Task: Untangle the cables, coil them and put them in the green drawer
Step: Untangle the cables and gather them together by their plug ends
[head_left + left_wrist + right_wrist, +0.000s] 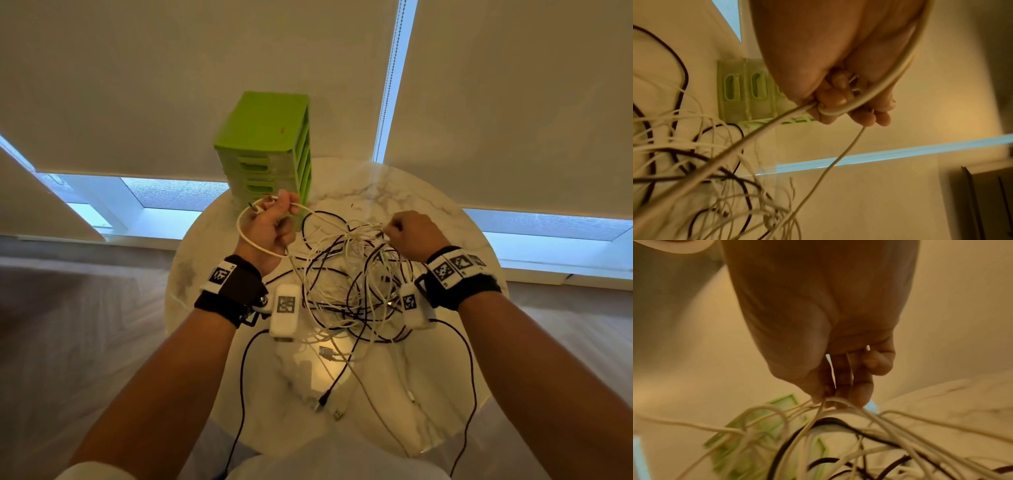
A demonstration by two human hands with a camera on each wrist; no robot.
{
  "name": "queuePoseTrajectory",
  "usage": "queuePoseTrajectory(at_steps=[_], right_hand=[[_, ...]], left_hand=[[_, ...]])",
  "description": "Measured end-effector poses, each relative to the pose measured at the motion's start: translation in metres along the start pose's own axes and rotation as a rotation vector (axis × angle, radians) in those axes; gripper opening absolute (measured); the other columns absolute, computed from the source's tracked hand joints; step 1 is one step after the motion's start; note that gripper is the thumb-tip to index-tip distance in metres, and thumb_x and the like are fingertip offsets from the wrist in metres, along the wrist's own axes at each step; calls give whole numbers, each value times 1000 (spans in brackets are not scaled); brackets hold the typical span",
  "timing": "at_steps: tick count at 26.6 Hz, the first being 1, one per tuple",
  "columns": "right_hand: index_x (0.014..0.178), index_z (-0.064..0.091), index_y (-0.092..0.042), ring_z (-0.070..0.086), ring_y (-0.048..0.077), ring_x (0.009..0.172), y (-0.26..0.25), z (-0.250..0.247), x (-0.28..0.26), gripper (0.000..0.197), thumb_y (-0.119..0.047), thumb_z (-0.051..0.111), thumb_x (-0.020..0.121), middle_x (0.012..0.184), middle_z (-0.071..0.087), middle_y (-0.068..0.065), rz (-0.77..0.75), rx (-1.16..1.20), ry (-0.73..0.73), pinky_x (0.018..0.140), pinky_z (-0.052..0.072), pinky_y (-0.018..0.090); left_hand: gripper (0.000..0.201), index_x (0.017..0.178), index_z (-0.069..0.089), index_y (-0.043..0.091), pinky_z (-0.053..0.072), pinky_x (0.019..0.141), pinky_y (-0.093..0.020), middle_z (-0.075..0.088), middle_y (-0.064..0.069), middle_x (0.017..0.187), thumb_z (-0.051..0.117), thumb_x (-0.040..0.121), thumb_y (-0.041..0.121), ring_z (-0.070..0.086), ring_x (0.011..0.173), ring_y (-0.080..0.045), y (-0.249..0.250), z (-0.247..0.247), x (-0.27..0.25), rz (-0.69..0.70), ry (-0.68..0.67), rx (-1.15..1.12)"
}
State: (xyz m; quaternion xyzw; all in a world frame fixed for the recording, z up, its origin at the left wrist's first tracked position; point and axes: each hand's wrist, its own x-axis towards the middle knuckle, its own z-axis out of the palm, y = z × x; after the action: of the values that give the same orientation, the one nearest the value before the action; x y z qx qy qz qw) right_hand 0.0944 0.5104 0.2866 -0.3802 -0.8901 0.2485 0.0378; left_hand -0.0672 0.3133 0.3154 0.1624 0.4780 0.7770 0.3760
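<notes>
While two hands [270, 226] [411, 236] grip cables [346, 274], one drawer unit [267, 144] stands.

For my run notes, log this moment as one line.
left hand: grips looped white cable | right hand: pinches white strands of tangled black-and-white cable pile | green plastic drawer unit: drawers shut | stage: untangling

I see a round table [442, 219] with a polished marble-look top, white with grey veins, glossy enough to throw back a warm glare near me. The green drawer unit [263, 137] at the far side looks like moulded plastic, matt on its lid, its drawer fronts translucent and cloudy. The white cables [329, 274] have smooth rubbery sheaths; the black cables [472, 370] look finer and duller. A near plug [327, 353] shows bright metal. Black cloth bands [233, 291] wrap both wrists.
</notes>
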Motion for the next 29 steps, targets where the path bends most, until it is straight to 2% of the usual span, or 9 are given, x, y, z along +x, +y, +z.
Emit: queuePoseTrajectory(at_steps=[3, 5, 7, 9, 13, 17, 22, 26, 29], right_hand=[[79, 63, -8, 61, 35, 84, 23, -4, 3, 24, -28, 54, 91, 88, 66, 16, 175, -30, -1, 68, 42, 33], [94, 65, -9, 61, 35, 94, 24, -1, -2, 20, -25, 54, 91, 103, 64, 16, 209, -54, 43, 74, 44, 34], [117, 58, -14, 57, 31, 104, 11, 5, -9, 28, -21, 55, 90, 119, 53, 12, 108, -16, 96, 83, 43, 35], [126, 53, -20, 54, 22, 97, -11, 9, -17, 37, -20, 59, 89, 115, 50, 7, -89, 87, 66, 85, 42, 32], [121, 62, -24, 53, 10, 79, -41, 12, -25, 34, -29, 66, 87, 94, 57, -2, -280, 199, -119, 75, 38, 24], [101, 73, -14, 57, 10, 83, -46, 11, -20, 16, -22, 62, 91, 98, 70, 2, -288, 298, -62, 75, 40, 23], [97, 76, -15, 66, 9, 88, -55, -3, -20, 14, -16, 64, 89, 89, 72, -5, -291, 515, -9, 83, 50, 24], [99, 75, -12, 66, 8, 84, -69, -19, -23, 15, -13, 65, 89, 88, 71, -3, -386, 558, 22, 79, 50, 23], [97, 74, -12, 65, -3, 74, -78, -29, -28, 14, -8, 62, 90, 84, 71, -3, -400, 652, 2, 72, 50, 14]], left_hand=[[30, 79, 65, 12, 16, 39, -17, 56, 6, 63, 44, 99, 21, 27, 41, -2, 5, -6, 1, 16, 5, -10], [27, 83, 62, 11, 17, 39, -16, 56, 7, 63, 43, 99, 21, 27, 41, -1, 5, -4, 1, 17, -2, 11], [26, 85, 60, 10, 16, 40, -16, 56, 7, 63, 42, 100, 20, 27, 41, -1, 3, 2, 2, 10, -12, 35], [25, 85, 60, 10, 14, 42, -18, 56, 7, 63, 42, 100, 19, 27, 42, -1, 1, 8, 3, -1, -28, 54], [27, 84, 60, 11, 18, 39, -15, 55, 7, 62, 41, 101, 19, 27, 41, -2, 3, 16, 5, -4, -47, 63], [24, 91, 59, 10, 19, 38, -14, 55, 9, 60, 39, 102, 16, 27, 40, -1, 5, 13, 2, 4, -59, 60], [30, 116, 59, 17, 18, 40, -18, 42, 8, 61, 53, 92, 0, 26, 44, -2, -5, 6, 5, -8, -69, 200], [22, 100, 67, 13, 19, 41, -18, 48, 11, 59, 62, 87, -3, 31, 45, -3, -20, 25, -1, -12, -151, 450], [13, 86, 67, 9, 35, 46, -7, 61, 15, 57, 61, 88, -3, 49, 47, 5, -25, 41, -4, 46, -177, 569]])
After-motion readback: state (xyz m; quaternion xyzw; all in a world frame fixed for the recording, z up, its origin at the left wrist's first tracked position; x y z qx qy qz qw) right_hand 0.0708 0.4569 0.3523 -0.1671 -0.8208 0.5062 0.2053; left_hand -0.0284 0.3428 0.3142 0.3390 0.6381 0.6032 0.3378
